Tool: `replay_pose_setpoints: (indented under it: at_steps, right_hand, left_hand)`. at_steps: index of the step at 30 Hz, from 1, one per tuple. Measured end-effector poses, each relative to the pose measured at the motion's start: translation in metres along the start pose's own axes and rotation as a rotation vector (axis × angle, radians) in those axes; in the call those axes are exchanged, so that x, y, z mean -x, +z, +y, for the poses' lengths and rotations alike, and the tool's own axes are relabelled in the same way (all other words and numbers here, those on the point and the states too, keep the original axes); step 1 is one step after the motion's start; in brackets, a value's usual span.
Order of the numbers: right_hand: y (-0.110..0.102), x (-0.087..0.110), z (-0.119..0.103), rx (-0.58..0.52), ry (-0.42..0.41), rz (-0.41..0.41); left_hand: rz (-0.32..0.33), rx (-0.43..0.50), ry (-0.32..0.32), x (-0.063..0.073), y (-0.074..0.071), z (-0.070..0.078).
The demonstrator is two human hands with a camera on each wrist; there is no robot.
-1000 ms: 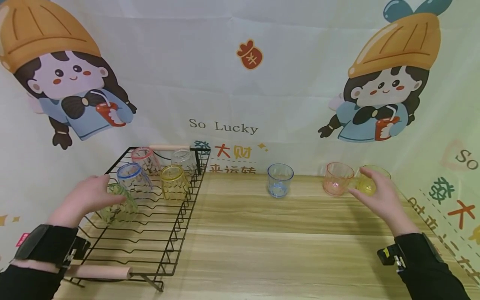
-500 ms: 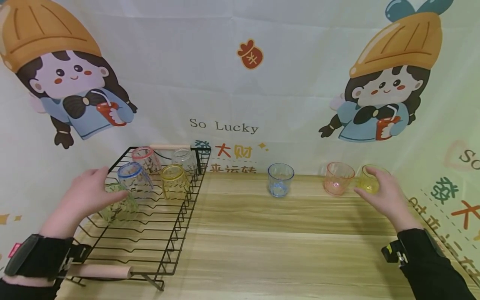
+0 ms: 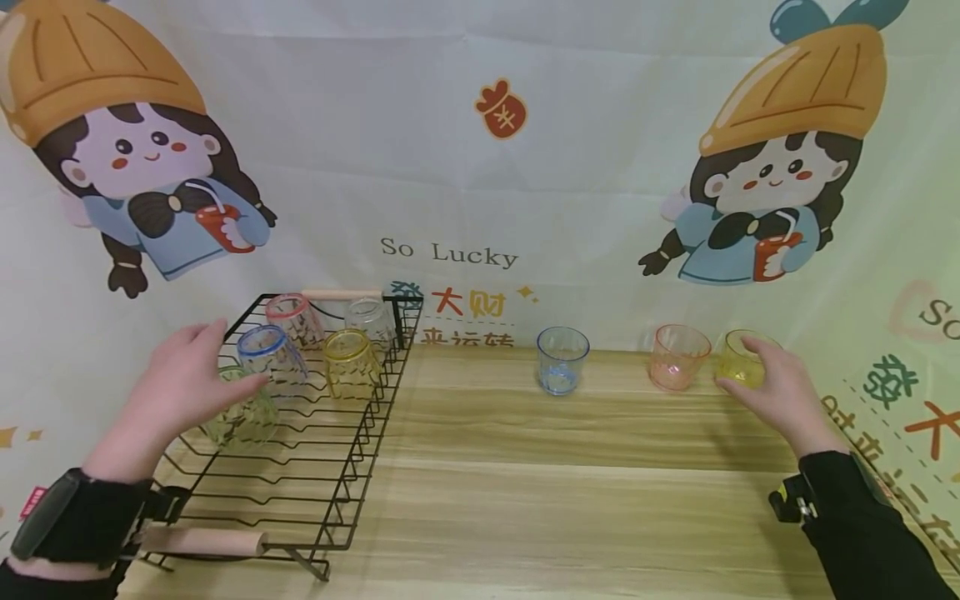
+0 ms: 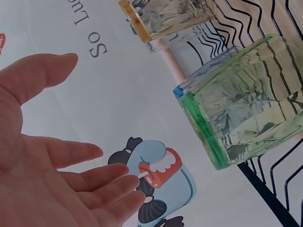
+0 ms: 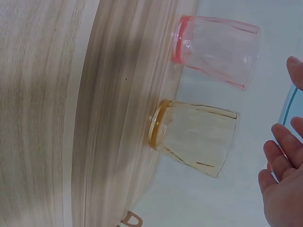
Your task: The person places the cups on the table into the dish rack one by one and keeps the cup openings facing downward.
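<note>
My left hand (image 3: 176, 387) hovers over the near left of the black wire rack, fingers spread and holding nothing. Just beyond its thumb a green glass (image 3: 247, 421) stands upside down on the rack; the left wrist view has a gap between the hand (image 4: 71, 175) and that glass (image 4: 251, 104). On the right, my right hand (image 3: 783, 396) is in front of an upright yellow glass (image 3: 738, 367), partly covering it in the head view. In the right wrist view the relaxed fingers (image 5: 286, 175) are apart from the yellow glass (image 5: 199, 137).
The wire rack (image 3: 262, 479) also bears inverted blue (image 3: 273, 362), yellow (image 3: 352, 367), red-rimmed (image 3: 294, 321) and clear (image 3: 369, 321) glasses. Along the table's back edge stand an upright blue glass (image 3: 561, 362) and a pink glass (image 3: 678, 358). A printed cloth (image 3: 450, 167) hangs behind.
My right hand has shifted right, away from the pink glass and in front of the yellow one. The left hand has lifted slightly and moved a little right. The glasses stay put.
</note>
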State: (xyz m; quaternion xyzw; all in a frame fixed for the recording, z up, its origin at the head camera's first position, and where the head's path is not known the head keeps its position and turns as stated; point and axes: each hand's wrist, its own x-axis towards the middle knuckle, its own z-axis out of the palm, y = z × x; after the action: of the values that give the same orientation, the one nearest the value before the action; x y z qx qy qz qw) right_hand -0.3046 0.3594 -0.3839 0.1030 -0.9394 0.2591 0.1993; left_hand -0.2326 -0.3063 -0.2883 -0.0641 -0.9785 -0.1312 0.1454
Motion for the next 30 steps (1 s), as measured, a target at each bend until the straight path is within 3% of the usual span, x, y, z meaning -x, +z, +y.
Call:
replay_pose_setpoints:
  at_steps: [8,30]
  right_hand:
    - [0.001,-0.006,0.009,0.066,0.008,-0.008]
    - [0.004,-0.008,0.033,0.172,-0.002,-0.019]
  left_hand:
    - [0.016,0.027,0.015,0.002,-0.003,0.007]
    - [0.117,0.020,0.112,0.012,-0.001,0.054]
